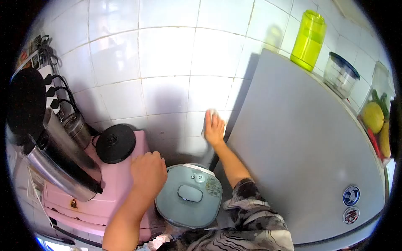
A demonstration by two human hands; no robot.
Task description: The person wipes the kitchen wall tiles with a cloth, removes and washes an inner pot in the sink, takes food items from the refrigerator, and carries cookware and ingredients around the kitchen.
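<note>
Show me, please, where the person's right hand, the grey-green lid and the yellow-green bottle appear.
Right hand (215, 130): head view, back of the hand.
Grey-green lid (190, 193): head view, oval at its middle.
Yellow-green bottle (308, 41): head view, middle of its side.

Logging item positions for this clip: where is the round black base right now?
The round black base sits left of centre in the head view, on the pink surface, just left of and beyond the left hand.

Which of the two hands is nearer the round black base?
The left hand, just beside the black base; the right hand is farther off, before the tiled wall.
</note>
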